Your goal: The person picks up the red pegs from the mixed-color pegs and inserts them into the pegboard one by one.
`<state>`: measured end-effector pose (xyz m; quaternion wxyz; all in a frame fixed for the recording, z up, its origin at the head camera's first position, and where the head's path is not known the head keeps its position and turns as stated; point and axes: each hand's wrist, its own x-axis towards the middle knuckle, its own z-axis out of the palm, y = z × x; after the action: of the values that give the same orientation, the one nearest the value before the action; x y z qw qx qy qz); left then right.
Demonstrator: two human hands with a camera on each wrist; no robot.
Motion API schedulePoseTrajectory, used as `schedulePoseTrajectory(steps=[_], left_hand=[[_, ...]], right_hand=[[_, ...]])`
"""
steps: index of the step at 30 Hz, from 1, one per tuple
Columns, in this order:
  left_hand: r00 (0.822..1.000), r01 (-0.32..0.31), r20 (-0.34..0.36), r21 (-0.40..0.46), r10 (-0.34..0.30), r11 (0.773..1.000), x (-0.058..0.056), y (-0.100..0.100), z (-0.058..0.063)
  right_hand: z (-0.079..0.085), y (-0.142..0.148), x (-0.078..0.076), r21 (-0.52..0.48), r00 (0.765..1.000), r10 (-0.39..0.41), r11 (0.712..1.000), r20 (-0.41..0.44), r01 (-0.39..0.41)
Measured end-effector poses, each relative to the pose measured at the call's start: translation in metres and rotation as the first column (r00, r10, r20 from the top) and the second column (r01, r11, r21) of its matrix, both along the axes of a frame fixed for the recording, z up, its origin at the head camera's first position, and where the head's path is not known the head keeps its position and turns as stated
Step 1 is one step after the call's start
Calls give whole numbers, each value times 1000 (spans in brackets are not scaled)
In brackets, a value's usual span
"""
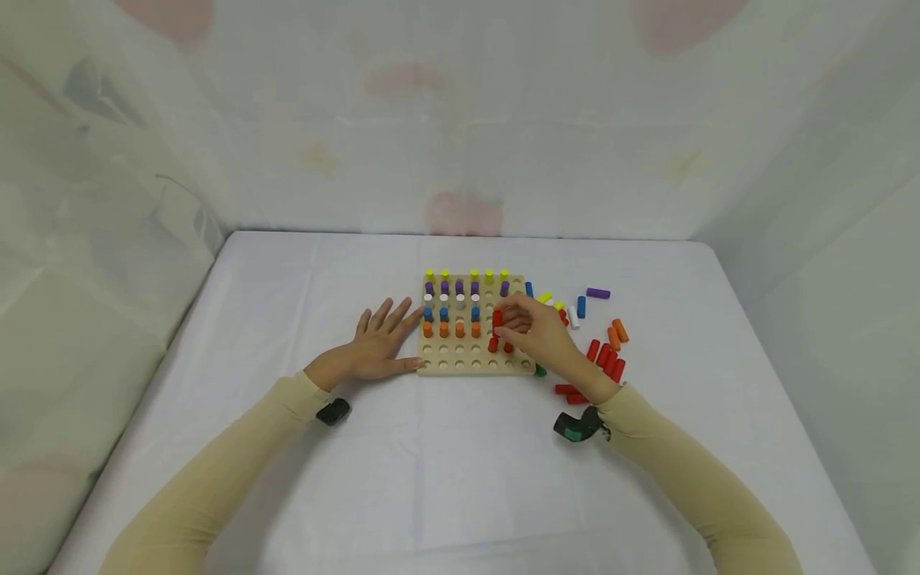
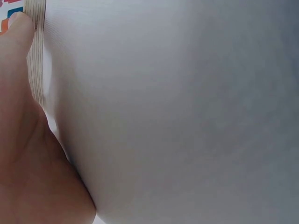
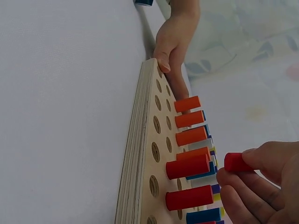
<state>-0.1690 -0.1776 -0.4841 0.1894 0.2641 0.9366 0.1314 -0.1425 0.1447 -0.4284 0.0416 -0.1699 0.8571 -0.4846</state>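
Observation:
A wooden pegboard [image 1: 474, 370] lies flat on the table, with yellow, purple, white, blue and orange pegs standing in rows and red pegs [image 3: 189, 198] near its front right. Between thumb and fingers my right hand [image 1: 539, 329] pinches a red peg [image 3: 236, 162], held above the board and apart from it in the right wrist view. My left hand [image 1: 374, 345] rests on the table with fingers spread, its thumb and a fingertip at the board's left edge. In the left wrist view the left thumb [image 2: 21, 28] lies at the board's rim.
Loose red pegs [image 1: 607, 358] lie right of the board, partly behind the right wrist. Around them are orange pegs [image 1: 616, 334], a purple peg [image 1: 598, 293], a blue peg [image 1: 581, 307] and a white peg [image 1: 573, 317]. Patterned curtains [image 1: 460, 120] surround the white table [image 1: 402, 479].

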Motion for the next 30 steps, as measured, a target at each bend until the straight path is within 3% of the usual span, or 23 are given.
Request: schedulePoseTrajectory(steps=[7,16,30], left_hand=[[1000,-1,2,1,1,1000,-2,0,-4],[1000,-1,-1,-25,1,1000,0,2,2],[1000,-5,2,1,5,1000,0,2,-3]], right_hand=[[-2,-5,-2,0,1000,4,1000,-26,-4],[-11,-11,-4,-7,997,17,1000,-71,-18],[-21,-20,-2,76,994,41,997,-106,-33]])
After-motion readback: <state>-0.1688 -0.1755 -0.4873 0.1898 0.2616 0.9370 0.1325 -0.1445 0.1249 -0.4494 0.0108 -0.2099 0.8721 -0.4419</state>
